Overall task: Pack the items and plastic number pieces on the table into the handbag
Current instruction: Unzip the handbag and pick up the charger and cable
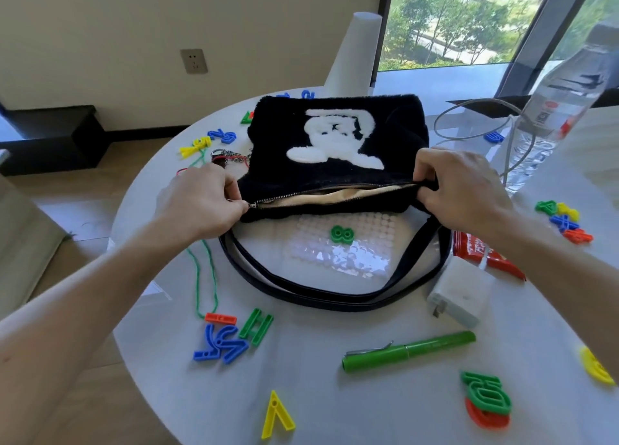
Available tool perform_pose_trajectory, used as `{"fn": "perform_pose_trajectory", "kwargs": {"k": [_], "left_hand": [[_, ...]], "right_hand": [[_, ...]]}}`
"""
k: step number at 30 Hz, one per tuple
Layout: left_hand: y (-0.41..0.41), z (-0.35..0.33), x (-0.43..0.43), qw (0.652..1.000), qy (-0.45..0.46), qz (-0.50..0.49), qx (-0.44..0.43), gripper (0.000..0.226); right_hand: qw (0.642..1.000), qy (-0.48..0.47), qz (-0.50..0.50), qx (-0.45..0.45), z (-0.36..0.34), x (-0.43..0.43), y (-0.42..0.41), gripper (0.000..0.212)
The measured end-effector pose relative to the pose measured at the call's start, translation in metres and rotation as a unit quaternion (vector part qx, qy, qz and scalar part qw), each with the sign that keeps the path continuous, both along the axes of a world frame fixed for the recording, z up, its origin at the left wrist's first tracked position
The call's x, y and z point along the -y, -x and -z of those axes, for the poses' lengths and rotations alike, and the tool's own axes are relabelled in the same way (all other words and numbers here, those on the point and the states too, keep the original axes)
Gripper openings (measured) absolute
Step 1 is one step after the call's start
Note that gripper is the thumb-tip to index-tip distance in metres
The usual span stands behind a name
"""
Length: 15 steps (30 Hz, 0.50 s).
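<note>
A black furry handbag (pixel 338 143) with a white figure lies on the round white table (pixel 207 394), its zipper mouth open and a beige lining showing. My left hand (pixel 201 202) pinches the zipper pull (pixel 252 205) at the bag's left end. My right hand (pixel 465 190) grips the bag's right end by the zipper. A green number 8 (pixel 342 234) lies on a bubble-textured clear pouch (pixel 338 243) inside the strap loop. Coloured plastic number pieces (pixel 231 335) are scattered around the table.
A green pen (pixel 408 351), a white charger (pixel 459 294) with its cable, a red packet (pixel 482 253) and a water bottle (pixel 552 116) lie to the right. A keychain with red and green cords (pixel 221 158) sits at the left. A white cone (pixel 355 49) stands behind the bag.
</note>
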<state>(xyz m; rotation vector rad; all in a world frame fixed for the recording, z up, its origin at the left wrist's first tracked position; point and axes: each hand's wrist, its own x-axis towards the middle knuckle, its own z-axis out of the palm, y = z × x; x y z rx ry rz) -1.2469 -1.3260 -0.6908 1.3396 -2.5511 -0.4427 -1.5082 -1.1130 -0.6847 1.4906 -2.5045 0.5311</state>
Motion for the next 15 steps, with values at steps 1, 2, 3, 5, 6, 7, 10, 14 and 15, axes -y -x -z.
{"fn": "perform_pose_trajectory", "kwargs": {"k": [1,2,3,5,6,7,10,14,15], "left_hand": [[0.002,-0.003,-0.004,1.0,0.016,0.002,0.022,0.017],[0.004,-0.008,-0.009,0.998,0.037,0.005,0.051,0.016],[0.008,-0.014,-0.013,0.995,0.06,0.006,0.083,0.016],[0.018,-0.03,-0.025,0.987,0.1,0.005,0.124,0.024],[0.025,-0.038,-0.034,0.986,0.11,0.01,0.122,0.03],[0.033,-0.044,-0.042,0.988,0.108,0.026,0.102,0.036],[0.058,-0.054,-0.068,0.991,0.032,0.124,0.031,0.044],[0.085,-0.064,-0.095,0.967,-0.063,0.24,0.065,0.048],[0.089,-0.065,-0.1,0.961,-0.061,0.259,0.071,0.048]], "right_hand": [[1.0,-0.009,-0.003,0.007,0.001,0.0,0.0,0.021],[1.0,-0.024,-0.006,0.017,0.001,0.0,0.0,0.023],[0.999,-0.041,-0.01,0.033,0.0,-0.001,0.0,0.025],[0.994,-0.075,-0.016,0.073,-0.007,-0.005,-0.001,0.025],[0.992,-0.084,-0.019,0.093,-0.011,-0.006,-0.002,0.025],[0.99,-0.086,-0.019,0.113,-0.016,-0.008,-0.004,0.029],[0.982,-0.06,0.003,0.177,-0.03,-0.015,-0.009,0.039],[0.967,-0.079,0.053,0.237,-0.048,-0.032,-0.006,0.039],[0.962,-0.099,0.063,0.246,-0.053,-0.038,-0.005,0.039]]}}
